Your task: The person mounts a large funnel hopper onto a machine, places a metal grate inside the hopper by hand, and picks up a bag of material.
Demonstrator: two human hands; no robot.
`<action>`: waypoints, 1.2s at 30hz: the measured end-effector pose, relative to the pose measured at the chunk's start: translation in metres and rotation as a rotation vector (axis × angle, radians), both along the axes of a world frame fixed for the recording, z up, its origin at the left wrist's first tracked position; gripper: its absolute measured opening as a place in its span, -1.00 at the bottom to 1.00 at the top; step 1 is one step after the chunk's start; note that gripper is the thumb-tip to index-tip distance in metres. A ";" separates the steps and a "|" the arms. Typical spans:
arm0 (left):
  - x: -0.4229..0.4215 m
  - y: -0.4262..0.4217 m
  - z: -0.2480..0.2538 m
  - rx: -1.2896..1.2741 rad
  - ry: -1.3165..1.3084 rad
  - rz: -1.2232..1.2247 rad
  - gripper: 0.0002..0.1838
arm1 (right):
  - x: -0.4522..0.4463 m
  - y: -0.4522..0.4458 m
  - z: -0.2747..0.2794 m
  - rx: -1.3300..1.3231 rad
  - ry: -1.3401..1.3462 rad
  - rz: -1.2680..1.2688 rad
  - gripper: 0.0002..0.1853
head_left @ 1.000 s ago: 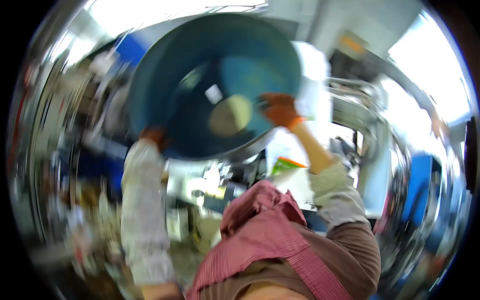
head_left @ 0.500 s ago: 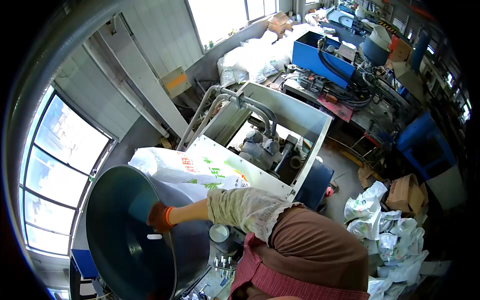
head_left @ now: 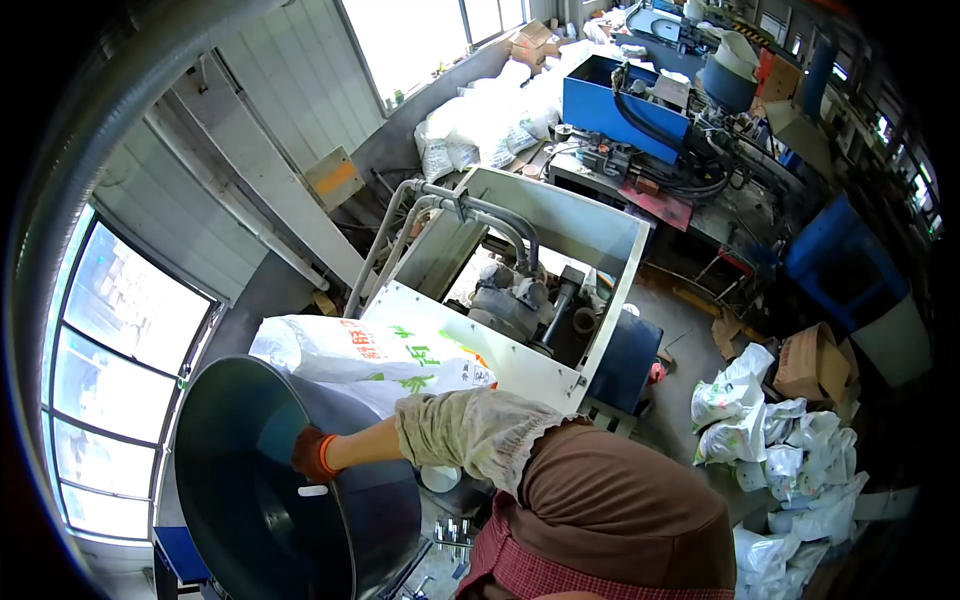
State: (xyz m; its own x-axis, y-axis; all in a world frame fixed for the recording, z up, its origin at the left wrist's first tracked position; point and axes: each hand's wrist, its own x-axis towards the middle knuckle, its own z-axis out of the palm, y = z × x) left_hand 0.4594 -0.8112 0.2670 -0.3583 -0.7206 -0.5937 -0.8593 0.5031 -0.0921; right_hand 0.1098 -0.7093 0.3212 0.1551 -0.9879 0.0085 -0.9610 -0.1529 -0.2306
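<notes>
My right hand (head_left: 314, 454), in a dark reddish-brown glove with an orange cuff, reaches across to the left. It is closed over the near rim of a large, dark, round bin (head_left: 385, 520), with the fingertips hidden. The bin's wide mouth faces up towards me, and a pale oblong slot (head_left: 312, 491) shows just below the glove. Behind the bin lies a white printed plastic sack (head_left: 310, 343), close to its rim. My left hand is out of view.
A pale machine housing (head_left: 632, 235) with pipes and a motor stands ahead. Filled white bags (head_left: 730, 400) and a cardboard box (head_left: 812, 365) lie at the right. Farther back is a blue machine (head_left: 625, 110). A window (head_left: 125, 330) is on the left.
The view has shifted slightly, so the machine and bags on the floor sit a little differently. My right hand stays at the same place on the bin's rim.
</notes>
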 end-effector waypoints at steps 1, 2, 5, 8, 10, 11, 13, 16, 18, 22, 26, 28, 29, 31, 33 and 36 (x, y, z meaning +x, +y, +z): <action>0.000 0.001 0.000 -0.002 0.000 0.001 -0.54 | 0.000 0.001 0.002 -0.018 0.003 0.011 -0.77; 0.000 0.001 0.000 -0.002 -0.001 0.001 -0.54 | 0.002 -0.002 -0.001 -0.019 0.003 0.015 -0.77; 0.003 0.002 0.000 -0.008 -0.003 0.006 -0.53 | 0.004 -0.005 -0.007 -0.026 -0.002 0.031 -0.73; 0.005 0.004 -0.001 -0.011 -0.008 0.010 -0.52 | 0.007 -0.001 -0.008 0.037 0.035 0.020 -0.75; 0.009 0.006 -0.002 -0.013 -0.012 0.012 -0.52 | 0.008 -0.003 -0.015 0.019 0.030 0.023 -0.75; 0.010 0.007 -0.003 -0.016 -0.015 0.013 -0.51 | 0.008 0.000 -0.014 0.020 0.030 0.024 -0.75; 0.014 0.009 -0.005 -0.018 -0.019 0.020 -0.51 | 0.005 0.007 -0.006 0.010 0.035 0.041 -0.76; 0.032 0.009 -0.010 -0.030 -0.018 0.019 -0.50 | 0.005 0.016 0.003 0.006 0.072 -0.008 -0.83; 0.058 0.012 -0.017 -0.044 -0.016 0.011 -0.49 | 0.006 0.006 -0.008 -0.020 0.050 0.019 -0.76; 0.097 0.014 -0.025 -0.116 -0.052 -0.026 -0.50 | 0.006 0.000 -0.006 0.103 -0.001 0.007 -0.76; 0.033 0.055 0.040 -0.229 0.055 0.187 -0.56 | 0.006 0.001 -0.006 0.068 0.034 -0.007 -0.77; 0.038 0.059 0.041 -0.257 0.263 0.214 -0.58 | 0.001 0.008 0.006 0.084 0.064 0.018 -0.77; 0.038 0.056 0.036 -0.277 0.471 0.259 -0.61 | -0.001 0.006 0.006 0.077 0.113 0.013 -0.76; 0.028 0.064 0.046 -0.335 0.371 0.226 -0.65 | 0.001 -0.010 -0.001 0.124 0.138 0.037 -0.72; 0.019 0.064 0.054 -0.264 0.330 0.294 -0.64 | 0.009 -0.043 -0.026 0.152 0.119 0.017 -0.70; 0.033 0.052 0.031 -0.239 0.501 0.273 -0.70 | 0.002 -0.028 -0.013 0.147 0.086 -0.004 -0.80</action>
